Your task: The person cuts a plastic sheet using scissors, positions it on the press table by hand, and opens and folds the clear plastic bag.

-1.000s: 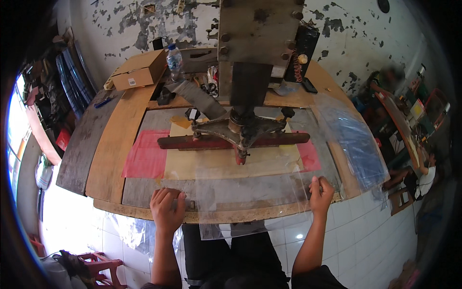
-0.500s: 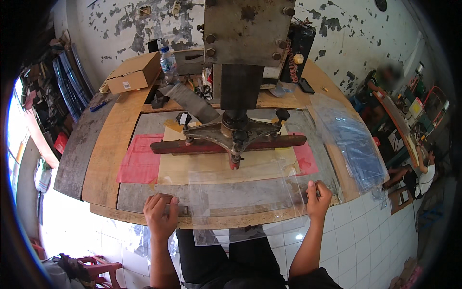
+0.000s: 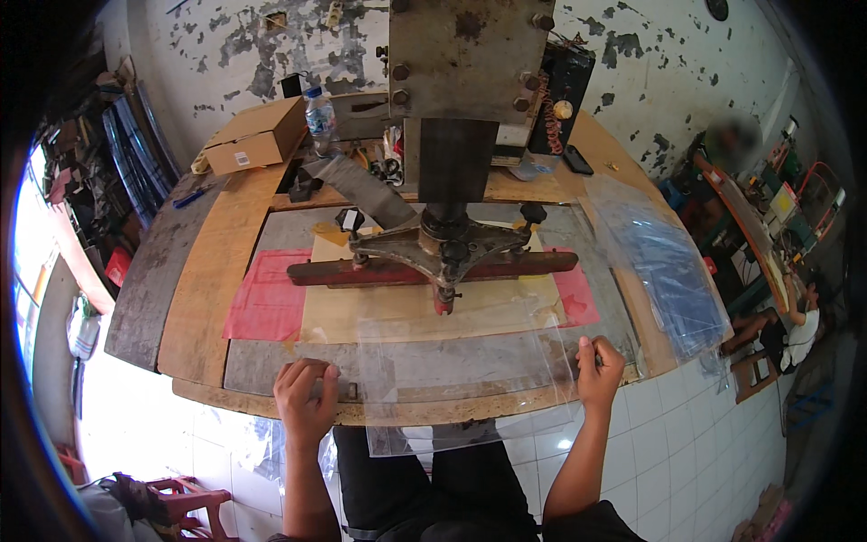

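A clear plastic sheet [image 3: 461,384] lies across the near part of the worktable, its near end hanging over the edge above my lap. Its far end reaches toward a press head with a long red bar [image 3: 379,273], which sits low over a cream-coloured board [image 3: 348,318]. Pink sheets [image 3: 264,298] show at both ends of the board. My left hand [image 3: 307,397] rests loosely closed at the table's near edge, left of the plastic. Close by the plastic's right edge, my right hand [image 3: 600,372] is curled into a fist. I see nothing in either hand.
A stack of bluish clear plastic sheets [image 3: 675,285] lies on the table's right side. At the back stand a cardboard box [image 3: 255,135], a water bottle [image 3: 321,120] and a phone [image 3: 578,161]. Another person [image 3: 799,330] sits far right; a red stool [image 3: 194,501] stands lower left.
The whole view has shifted very slightly. My hands, the plastic sheet and the press bar keep the same places relative to each other.
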